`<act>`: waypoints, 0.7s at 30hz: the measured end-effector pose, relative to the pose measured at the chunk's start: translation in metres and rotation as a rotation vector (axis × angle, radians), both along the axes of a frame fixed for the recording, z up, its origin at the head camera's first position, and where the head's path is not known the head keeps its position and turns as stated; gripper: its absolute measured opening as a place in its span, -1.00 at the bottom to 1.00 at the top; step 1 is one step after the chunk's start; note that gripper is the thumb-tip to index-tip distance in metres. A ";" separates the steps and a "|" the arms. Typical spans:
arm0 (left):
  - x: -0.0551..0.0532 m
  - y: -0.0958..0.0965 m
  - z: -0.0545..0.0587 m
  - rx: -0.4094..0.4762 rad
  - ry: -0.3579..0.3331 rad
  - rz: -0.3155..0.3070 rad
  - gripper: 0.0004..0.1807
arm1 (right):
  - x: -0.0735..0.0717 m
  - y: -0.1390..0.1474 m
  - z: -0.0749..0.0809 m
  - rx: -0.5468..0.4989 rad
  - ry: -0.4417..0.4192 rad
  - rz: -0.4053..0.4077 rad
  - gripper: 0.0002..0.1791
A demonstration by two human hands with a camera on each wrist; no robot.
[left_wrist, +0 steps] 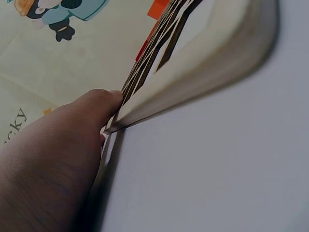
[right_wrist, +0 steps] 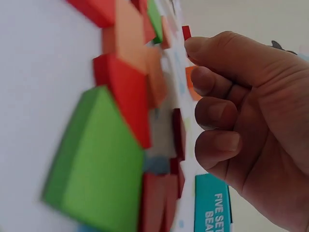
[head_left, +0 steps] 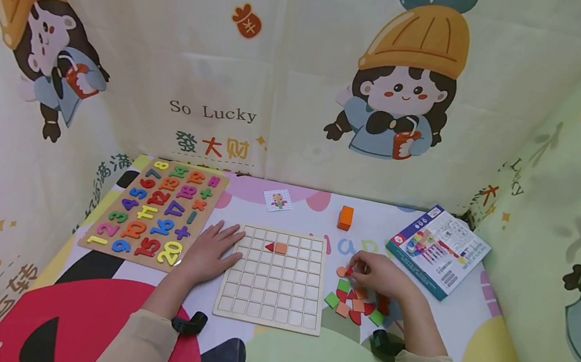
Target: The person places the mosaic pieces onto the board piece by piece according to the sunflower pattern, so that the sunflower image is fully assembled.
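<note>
Beside the loose pile of flat, angular tiles [head_left: 358, 306], a small red piece [right_wrist: 187, 32] looks pinched in the right hand [head_left: 382, 278], a picking-up step, I'd judge; placing it calls for squaring it to a cell. Leftward, the left hand [head_left: 209, 252], fingers spread nearly straight, rests against the square, wooden-looking gridded board [head_left: 271, 298].
</note>
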State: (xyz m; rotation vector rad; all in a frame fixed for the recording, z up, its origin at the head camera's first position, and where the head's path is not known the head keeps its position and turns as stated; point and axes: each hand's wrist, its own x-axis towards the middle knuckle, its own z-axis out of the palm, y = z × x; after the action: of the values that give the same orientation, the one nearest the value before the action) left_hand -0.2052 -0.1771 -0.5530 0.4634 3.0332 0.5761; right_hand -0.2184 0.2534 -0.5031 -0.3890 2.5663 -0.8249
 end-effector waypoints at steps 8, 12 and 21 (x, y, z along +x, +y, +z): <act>-0.001 0.000 -0.002 -0.010 0.000 0.000 -0.31 | -0.010 -0.016 0.013 0.009 0.090 0.055 -0.80; -0.001 0.000 -0.002 -0.010 -0.004 0.000 -0.31 | -0.014 -0.031 0.022 0.012 0.126 0.084 -0.81; 0.000 -0.001 -0.001 -0.005 0.000 -0.002 -0.32 | -0.026 -0.067 0.026 0.002 0.160 0.136 -0.81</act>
State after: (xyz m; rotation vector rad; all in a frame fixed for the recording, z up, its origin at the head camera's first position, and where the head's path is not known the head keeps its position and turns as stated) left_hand -0.2053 -0.1781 -0.5544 0.4667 3.0333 0.5690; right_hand -0.2443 0.1867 -0.4770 -0.6454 2.6506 -0.7705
